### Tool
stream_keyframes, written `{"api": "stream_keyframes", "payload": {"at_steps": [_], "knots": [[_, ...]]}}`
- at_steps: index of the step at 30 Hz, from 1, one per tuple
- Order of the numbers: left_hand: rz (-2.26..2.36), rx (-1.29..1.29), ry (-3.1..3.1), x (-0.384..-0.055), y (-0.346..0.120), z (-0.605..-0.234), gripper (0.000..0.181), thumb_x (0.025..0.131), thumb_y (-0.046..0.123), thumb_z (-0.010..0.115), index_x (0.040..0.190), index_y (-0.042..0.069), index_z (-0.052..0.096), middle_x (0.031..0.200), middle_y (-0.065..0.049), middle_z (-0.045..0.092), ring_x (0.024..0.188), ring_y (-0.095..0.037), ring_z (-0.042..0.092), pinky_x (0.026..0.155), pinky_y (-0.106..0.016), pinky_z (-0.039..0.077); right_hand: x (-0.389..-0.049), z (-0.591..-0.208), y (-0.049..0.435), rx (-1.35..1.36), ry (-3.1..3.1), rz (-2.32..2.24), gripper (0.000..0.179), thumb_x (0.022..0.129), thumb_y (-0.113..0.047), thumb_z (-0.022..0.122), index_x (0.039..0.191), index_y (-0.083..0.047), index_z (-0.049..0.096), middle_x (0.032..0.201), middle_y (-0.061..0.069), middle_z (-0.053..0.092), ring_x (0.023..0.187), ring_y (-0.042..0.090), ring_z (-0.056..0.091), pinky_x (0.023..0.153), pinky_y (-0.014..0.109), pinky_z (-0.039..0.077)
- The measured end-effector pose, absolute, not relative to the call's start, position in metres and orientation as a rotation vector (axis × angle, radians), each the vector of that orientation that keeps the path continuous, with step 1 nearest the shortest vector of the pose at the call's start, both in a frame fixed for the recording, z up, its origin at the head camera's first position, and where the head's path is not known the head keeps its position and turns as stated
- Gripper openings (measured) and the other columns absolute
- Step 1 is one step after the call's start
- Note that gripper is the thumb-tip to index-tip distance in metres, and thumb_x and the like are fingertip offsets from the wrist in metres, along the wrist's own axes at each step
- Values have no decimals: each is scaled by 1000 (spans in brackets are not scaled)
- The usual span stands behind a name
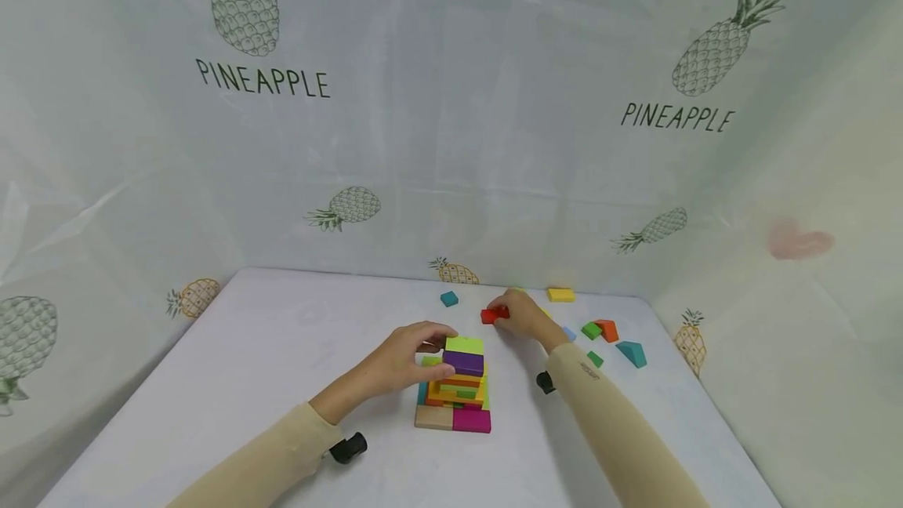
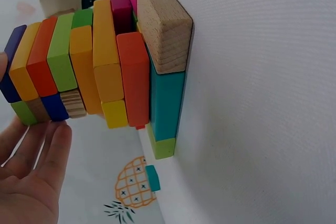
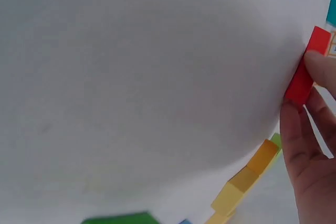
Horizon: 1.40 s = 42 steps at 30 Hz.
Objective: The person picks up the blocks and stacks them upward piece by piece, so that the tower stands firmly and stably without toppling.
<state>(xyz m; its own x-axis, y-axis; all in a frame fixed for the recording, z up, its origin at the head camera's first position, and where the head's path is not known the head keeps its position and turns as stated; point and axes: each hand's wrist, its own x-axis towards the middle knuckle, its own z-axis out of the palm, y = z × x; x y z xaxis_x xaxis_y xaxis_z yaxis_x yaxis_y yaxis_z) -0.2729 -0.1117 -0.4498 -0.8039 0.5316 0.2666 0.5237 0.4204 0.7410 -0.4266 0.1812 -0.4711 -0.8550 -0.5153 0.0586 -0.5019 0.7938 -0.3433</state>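
A layered tower of coloured wooden blocks (image 1: 463, 364) stands on the white table, with a tan block (image 1: 433, 417) and a magenta block (image 1: 471, 420) along its near base. My left hand (image 1: 409, 357) holds the tower's upper part from the left, thumb at the purple block (image 1: 462, 363) and fingers round the far side. In the left wrist view, fingertips (image 2: 59, 136) touch the small blocks near the top. Farther back, my right hand (image 1: 522, 314) pinches a red block (image 3: 306, 66) between thumb and fingers, low over the table.
Loose blocks lie at the back right: a yellow block (image 1: 560, 295), an orange block (image 1: 607, 330), a teal wedge (image 1: 632, 353) and several others. A small teal block (image 1: 449, 299) lies behind the tower. A pineapple-print sheet (image 1: 451, 139) hangs behind the table.
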Motion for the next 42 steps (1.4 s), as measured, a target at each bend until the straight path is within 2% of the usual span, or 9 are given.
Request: {"api": "stream_keyframes", "payload": {"at_steps": [4,7,14,17,22,27,34,42], "knots": [[1360,987,2640,-273,-110,-450,58,96,44,79,145,18,60,141,4,64,126,-15,64,107,-32,55,-419,-469,188,-843,2919,-539,28,94,-14,82,122,-7,78,107,4,73,98,19,60,93,40,55],[1357,985,2648,-273,-110,-450,57,96,45,79,144,19,61,140,4,65,125,-15,64,107,-32,55,-408,-460,188,-854,2924,-550,30,94,-19,83,122,-10,78,107,1,72,97,17,59,92,38,56],[1374,1002,2648,-275,-111,-450,55,96,46,79,142,21,62,134,5,63,122,-14,65,106,-32,56,-362,-416,177,-979,2977,-760,31,94,-21,84,124,-14,78,103,-3,70,94,15,62,79,27,60],[1383,998,2646,-275,-112,-449,54,96,46,79,141,21,63,133,5,63,121,-15,65,106,-35,56,-339,-398,173,-1095,2954,-830,30,93,-19,83,122,-13,78,102,-3,71,91,14,64,77,27,61],[1400,989,2636,-275,-113,-450,56,95,44,80,142,20,62,136,3,64,122,-17,66,105,-37,57,-310,-381,164,-1285,2853,-887,29,94,-18,83,121,-11,78,104,-3,72,92,13,66,78,29,63],[1419,968,2627,-274,-114,-454,65,95,44,81,148,16,57,137,2,65,122,-18,67,106,-37,56,-299,-382,155,-1345,2794,-876,28,94,-18,84,120,-11,78,104,-4,73,93,12,67,78,27,63],[1423,941,2629,-273,-112,-455,71,94,43,82,152,16,51,133,3,68,121,-17,67,106,-37,57,-295,-391,148,-1272,2821,-875,29,92,-19,85,120,-13,79,101,-8,71,92,7,66,81,29,63],[1421,960,2645,-273,-110,-453,70,94,40,82,152,19,50,134,2,67,121,-17,66,105,-38,57,-291,-395,151,-1169,2828,-973,33,93,-22,85,123,-9,78,108,-4,74,97,10,71,87,26,62]]}}
